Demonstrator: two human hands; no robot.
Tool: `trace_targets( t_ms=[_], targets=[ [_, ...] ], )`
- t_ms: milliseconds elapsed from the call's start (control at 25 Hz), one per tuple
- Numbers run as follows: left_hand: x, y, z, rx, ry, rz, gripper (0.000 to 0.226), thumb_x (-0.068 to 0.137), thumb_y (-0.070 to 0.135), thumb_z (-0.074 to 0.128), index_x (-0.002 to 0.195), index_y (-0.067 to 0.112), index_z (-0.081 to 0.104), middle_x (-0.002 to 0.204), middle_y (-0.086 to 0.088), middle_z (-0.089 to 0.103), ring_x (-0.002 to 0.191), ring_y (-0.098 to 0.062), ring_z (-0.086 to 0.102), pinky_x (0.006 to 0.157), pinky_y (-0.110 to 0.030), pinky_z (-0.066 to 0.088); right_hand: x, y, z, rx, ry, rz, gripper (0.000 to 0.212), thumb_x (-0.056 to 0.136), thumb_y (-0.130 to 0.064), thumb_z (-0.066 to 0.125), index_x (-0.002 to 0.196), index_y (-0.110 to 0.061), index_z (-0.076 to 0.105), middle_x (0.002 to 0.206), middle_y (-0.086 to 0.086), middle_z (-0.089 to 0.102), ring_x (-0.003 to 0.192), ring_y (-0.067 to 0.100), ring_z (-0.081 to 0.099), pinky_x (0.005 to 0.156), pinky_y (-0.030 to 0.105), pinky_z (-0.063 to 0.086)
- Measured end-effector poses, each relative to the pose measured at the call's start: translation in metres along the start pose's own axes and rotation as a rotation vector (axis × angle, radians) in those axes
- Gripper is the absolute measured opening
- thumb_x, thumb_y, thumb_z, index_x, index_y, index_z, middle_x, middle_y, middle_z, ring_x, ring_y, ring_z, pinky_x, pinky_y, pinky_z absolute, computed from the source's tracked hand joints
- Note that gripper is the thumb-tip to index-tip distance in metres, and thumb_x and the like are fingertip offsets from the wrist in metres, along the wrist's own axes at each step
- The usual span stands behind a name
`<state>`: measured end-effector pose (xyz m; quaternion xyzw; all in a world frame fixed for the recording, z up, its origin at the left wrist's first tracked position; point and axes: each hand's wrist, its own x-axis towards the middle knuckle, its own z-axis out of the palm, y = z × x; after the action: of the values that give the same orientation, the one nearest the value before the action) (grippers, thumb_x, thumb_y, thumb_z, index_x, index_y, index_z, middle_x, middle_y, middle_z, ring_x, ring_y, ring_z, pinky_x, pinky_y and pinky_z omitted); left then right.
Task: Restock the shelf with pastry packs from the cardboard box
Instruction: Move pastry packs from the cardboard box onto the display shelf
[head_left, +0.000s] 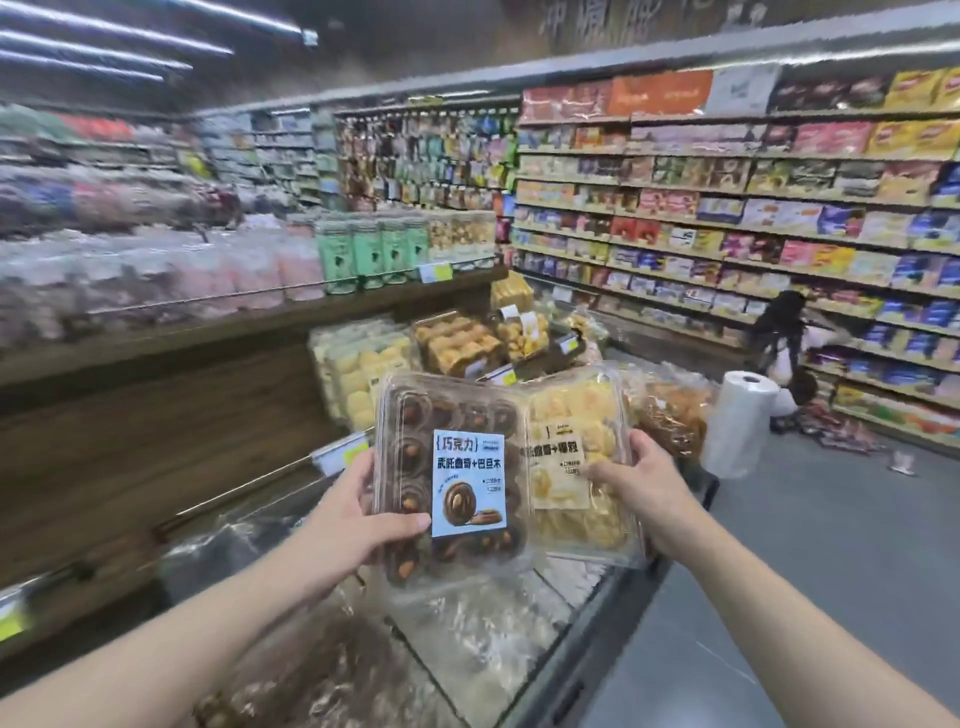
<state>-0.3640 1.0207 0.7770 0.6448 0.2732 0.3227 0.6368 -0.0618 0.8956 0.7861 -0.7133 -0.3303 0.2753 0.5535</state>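
My left hand grips the left edge of a clear plastic pack of chocolate almond cookies with a blue label. My right hand holds a clear pack of yellow pastries by its right side. Both packs are held side by side in front of me, the chocolate one overlapping the yellow one's left edge. Behind them, the wooden display shelf carries several pastry packs on its lower tier. No cardboard box is visible.
Jars and bagged goods line the shelf's upper tier. Wrapped goods lie in a low bin under my arms. A white plastic bag roll stands to the right. A crouching person works at the far wall shelves beside the grey aisle floor.
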Motion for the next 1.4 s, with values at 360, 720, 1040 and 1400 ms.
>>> trace_targets(
  t_ms=[360,720,1040,1400],
  targets=[
    [0.006,-0.011,-0.159,-0.075,0.450,0.034,0.075,0.065,-0.009,0.086,0.129,0.013,0.053,0.117,-0.017,0.075,0.102,-0.027,0.074,0.080,-0.037,0.062,0.139,-0.054,0.216,0.018,-0.458,-0.105,0.043,0.084,-0.005,0.080,0.122,-0.014,0.061,0.109,0.004,0.078,0.089,0.015,0.078,0.076,0.037,0.063],
    [0.021,-0.031,-0.261,-0.116,0.775,0.037,0.068,0.068,-0.003,0.077,0.129,0.020,0.058,0.120,-0.016,0.073,0.099,-0.033,0.071,0.078,-0.049,0.062,0.226,-0.069,0.352,0.059,-0.767,-0.101,0.074,0.075,-0.015,0.083,0.141,-0.019,0.051,0.114,0.006,0.074,0.094,0.027,0.077,0.081,0.047,0.062],
    [0.029,-0.073,-0.417,-0.148,0.848,-0.080,0.060,0.077,-0.013,0.070,0.127,0.018,0.057,0.127,-0.031,0.063,0.096,-0.036,0.063,0.063,-0.042,0.054,0.246,-0.055,0.412,0.019,-0.737,-0.060,0.057,0.082,-0.008,0.079,0.126,-0.027,0.050,0.103,0.001,0.072,0.082,0.021,0.074,0.062,0.028,0.057],
    [0.031,-0.123,-0.502,-0.141,0.945,-0.188,0.058,0.081,-0.024,0.058,0.123,0.015,0.061,0.123,-0.020,0.070,0.094,-0.028,0.071,0.064,-0.032,0.060,0.252,-0.052,0.431,0.079,-0.739,-0.006,0.065,0.079,-0.002,0.080,0.133,-0.029,0.056,0.098,-0.006,0.081,0.076,0.008,0.078,0.054,0.014,0.056]
  ],
)
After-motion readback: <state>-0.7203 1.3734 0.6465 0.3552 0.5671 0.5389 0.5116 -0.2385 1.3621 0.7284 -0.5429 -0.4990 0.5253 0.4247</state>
